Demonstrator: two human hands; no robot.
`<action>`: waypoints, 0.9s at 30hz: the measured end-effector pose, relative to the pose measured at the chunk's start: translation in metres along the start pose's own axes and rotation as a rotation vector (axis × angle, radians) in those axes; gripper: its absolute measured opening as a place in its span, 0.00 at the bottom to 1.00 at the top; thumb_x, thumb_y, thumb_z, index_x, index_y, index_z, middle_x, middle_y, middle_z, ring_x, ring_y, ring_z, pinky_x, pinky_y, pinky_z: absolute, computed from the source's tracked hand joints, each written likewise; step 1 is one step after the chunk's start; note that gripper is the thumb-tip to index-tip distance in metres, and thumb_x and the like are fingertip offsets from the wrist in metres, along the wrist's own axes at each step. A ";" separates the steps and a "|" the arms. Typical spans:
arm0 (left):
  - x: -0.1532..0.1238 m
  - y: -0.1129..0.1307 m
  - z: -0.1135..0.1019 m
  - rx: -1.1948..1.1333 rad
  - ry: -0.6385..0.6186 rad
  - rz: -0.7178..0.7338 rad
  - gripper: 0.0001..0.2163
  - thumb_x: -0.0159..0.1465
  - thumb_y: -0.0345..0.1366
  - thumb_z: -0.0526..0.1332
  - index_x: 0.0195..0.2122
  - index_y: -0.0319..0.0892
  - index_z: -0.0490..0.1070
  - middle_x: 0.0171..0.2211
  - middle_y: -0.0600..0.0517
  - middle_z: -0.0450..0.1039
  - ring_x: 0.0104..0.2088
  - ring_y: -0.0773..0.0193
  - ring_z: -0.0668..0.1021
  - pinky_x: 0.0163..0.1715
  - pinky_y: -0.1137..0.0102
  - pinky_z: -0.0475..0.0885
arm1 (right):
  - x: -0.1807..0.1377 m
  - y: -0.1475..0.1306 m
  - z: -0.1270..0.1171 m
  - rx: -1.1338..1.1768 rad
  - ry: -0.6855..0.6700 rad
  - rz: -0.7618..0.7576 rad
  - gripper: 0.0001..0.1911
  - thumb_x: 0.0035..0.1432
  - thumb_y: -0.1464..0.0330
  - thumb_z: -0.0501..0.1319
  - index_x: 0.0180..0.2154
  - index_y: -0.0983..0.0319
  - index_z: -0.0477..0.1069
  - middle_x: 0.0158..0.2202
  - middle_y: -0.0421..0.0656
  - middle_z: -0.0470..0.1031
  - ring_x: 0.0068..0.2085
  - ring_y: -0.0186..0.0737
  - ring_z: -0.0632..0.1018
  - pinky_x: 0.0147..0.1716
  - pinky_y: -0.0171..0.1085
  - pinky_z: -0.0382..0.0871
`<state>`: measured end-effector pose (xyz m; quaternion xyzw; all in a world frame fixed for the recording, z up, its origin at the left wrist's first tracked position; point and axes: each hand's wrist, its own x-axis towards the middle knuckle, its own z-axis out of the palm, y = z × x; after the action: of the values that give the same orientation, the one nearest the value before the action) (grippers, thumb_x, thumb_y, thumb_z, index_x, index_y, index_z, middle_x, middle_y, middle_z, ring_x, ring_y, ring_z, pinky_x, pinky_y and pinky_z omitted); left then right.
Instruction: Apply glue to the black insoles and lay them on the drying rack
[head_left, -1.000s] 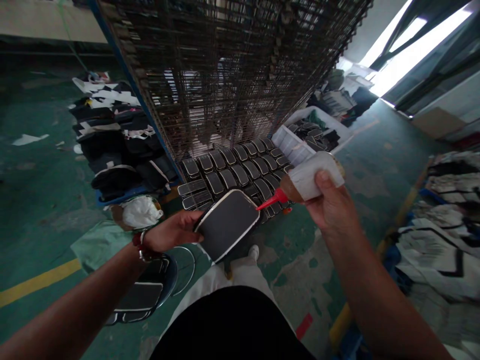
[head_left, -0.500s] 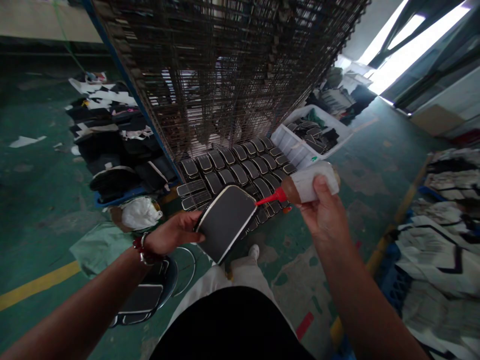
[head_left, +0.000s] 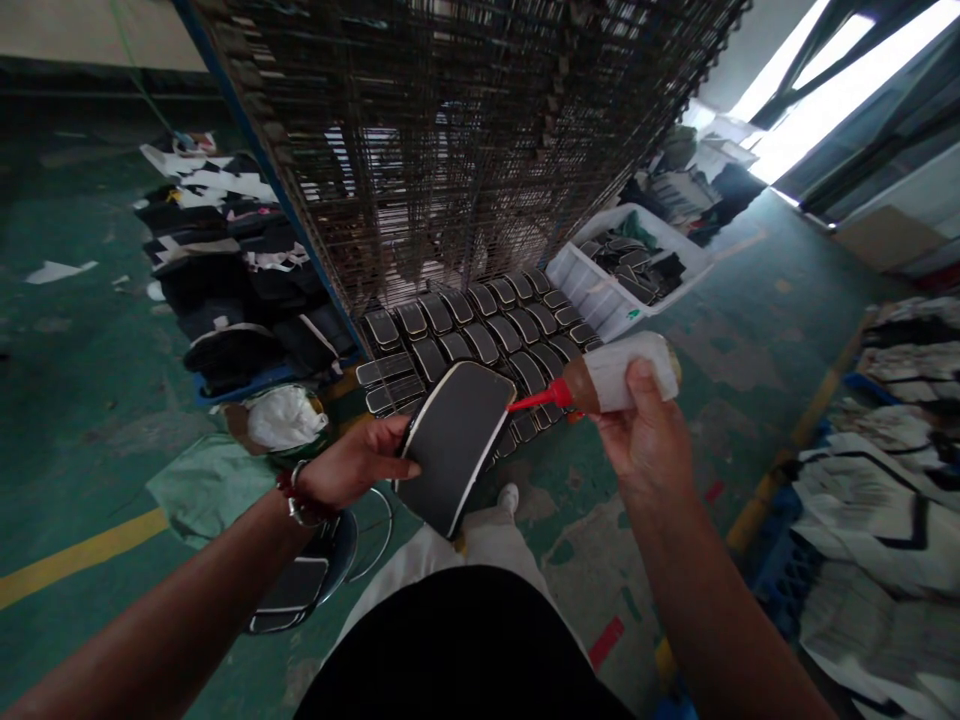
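1. Worn green floor (head_left: pixel 112 420) spreads across a cluttered workroom, bright light breaking in at far right.

2. Near center, my left hand (head_left: pixel 364 465) grips a dark panel (head_left: pixel 454 440) with a pale edge by its left side, thumb pressed on the face. I hold it tilted in the air in front of me.

3. Near right, my right hand (head_left: pixel 637 415) is closed around a pale-wrapped bottle (head_left: pixel 626 372). Its red nozzle (head_left: pixel 540 398) points left, the tip at the panel's right edge; I cannot tell whether they touch.

4. The risk, as I judge it: too hard a squeeze could flood the edge and run onto the dark face. A slipping thumb could swing the panel into the tip and smear it.

5. Near left, a bucket (head_left: pixel 346 548) holds a similar pale-edged piece.

6. Farther off, smaller dark pads (head_left: pixel 480 340) lie in rows; a drip from the nozzle, wandering off the edge, might spot them.

7. Beyond them rises a tall wire rack (head_left: pixel 480 150), with a white crate (head_left: pixel 581 285) to its right.
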<state>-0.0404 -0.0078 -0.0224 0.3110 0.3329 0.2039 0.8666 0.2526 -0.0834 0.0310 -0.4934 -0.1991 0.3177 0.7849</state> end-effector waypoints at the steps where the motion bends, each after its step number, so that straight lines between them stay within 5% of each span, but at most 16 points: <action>1: 0.001 -0.001 -0.002 0.027 -0.052 0.018 0.22 0.49 0.13 0.71 0.43 0.39 0.82 0.37 0.44 0.85 0.35 0.52 0.87 0.36 0.63 0.83 | -0.002 0.000 0.000 -0.001 -0.006 0.004 0.23 0.48 0.55 0.79 0.39 0.61 0.78 0.33 0.39 0.80 0.30 0.36 0.79 0.26 0.34 0.77; 6: 0.002 -0.002 -0.005 0.103 -0.186 0.085 0.17 0.54 0.22 0.73 0.44 0.39 0.83 0.39 0.47 0.86 0.36 0.58 0.86 0.40 0.67 0.81 | -0.011 0.002 0.001 -0.021 -0.021 0.028 0.22 0.47 0.54 0.80 0.38 0.60 0.78 0.32 0.39 0.79 0.30 0.37 0.79 0.23 0.33 0.74; 17: 0.004 -0.005 0.000 0.037 -0.098 0.019 0.20 0.51 0.22 0.73 0.46 0.37 0.82 0.41 0.43 0.86 0.35 0.57 0.86 0.40 0.65 0.81 | -0.031 0.006 -0.001 -0.083 -0.146 -0.016 0.19 0.51 0.55 0.78 0.37 0.58 0.78 0.31 0.37 0.75 0.29 0.34 0.76 0.24 0.31 0.74; 27: 0.005 -0.009 0.000 -0.029 -0.066 -0.051 0.26 0.51 0.22 0.71 0.54 0.34 0.77 0.41 0.41 0.85 0.33 0.57 0.86 0.38 0.65 0.81 | -0.049 0.007 -0.010 -0.182 -0.218 -0.079 0.14 0.54 0.57 0.74 0.40 0.54 0.78 0.37 0.42 0.80 0.41 0.45 0.82 0.43 0.44 0.81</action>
<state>-0.0356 -0.0117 -0.0300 0.2963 0.3089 0.1759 0.8865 0.2212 -0.1216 0.0202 -0.5169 -0.3304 0.3188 0.7225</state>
